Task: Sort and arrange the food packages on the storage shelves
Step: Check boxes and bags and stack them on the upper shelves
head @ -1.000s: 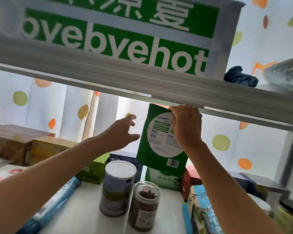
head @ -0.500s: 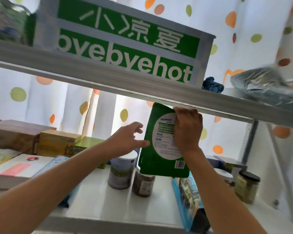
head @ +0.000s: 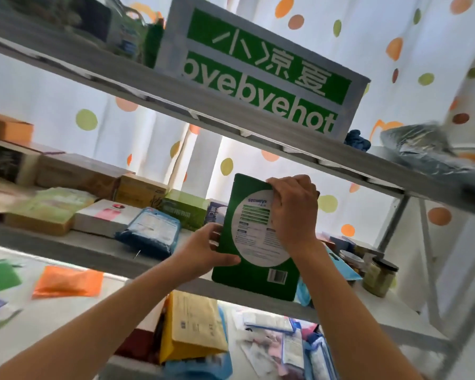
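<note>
The green pouch [head: 254,242] is gripped upright by the right hand [head: 292,212] and left hand [head: 203,250]; the jars [head: 379,275] on the right could be toppled if it is swung.

White curtain [head: 258,28] with orange and green dots, backlit by daylight, grey metal shelving [head: 137,86]

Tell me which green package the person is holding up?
The tall green pouch with the white circle label, gripped by both the left hand and right hand. The green box just sits on the shelf.
</note>
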### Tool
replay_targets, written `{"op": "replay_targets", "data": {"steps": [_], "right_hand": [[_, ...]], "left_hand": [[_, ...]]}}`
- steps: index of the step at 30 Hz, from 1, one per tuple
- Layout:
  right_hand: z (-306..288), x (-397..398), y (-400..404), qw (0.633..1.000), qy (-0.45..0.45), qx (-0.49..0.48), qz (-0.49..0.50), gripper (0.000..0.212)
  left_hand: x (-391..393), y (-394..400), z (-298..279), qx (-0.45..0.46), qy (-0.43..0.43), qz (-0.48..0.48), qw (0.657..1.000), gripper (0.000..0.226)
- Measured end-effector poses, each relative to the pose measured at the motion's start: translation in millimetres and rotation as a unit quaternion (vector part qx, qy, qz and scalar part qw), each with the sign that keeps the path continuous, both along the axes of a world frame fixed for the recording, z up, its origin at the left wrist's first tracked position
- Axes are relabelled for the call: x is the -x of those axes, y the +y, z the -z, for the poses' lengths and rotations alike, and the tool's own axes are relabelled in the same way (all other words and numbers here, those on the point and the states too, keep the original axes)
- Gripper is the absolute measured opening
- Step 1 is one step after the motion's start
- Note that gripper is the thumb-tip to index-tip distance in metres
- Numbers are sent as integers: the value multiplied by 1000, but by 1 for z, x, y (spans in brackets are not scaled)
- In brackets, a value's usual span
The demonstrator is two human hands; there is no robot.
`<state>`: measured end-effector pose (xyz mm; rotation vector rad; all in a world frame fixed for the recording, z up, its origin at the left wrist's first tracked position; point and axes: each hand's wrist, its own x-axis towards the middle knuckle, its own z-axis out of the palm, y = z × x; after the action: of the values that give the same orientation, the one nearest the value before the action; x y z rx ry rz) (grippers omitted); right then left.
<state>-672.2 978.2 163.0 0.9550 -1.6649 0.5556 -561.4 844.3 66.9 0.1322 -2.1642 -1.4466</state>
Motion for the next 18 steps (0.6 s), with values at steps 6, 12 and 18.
{"op": "replay_targets", "data": {"steps": [6, 12, 18], "right_hand": [[21, -63, -24, 996, -43, -49, -64, 30], [39, -118, -54, 984, -107, -39, -139, 33], [49, -154, -77, 960, -189, -75, -193, 31]], "left_hand": [[-71, -23, 41, -136, -13, -6, 991, 57], [-112, -43, 70, -120, 23, -149, 981, 81], [-153, -56, 86, -123, 5, -111, 986, 60]]}}
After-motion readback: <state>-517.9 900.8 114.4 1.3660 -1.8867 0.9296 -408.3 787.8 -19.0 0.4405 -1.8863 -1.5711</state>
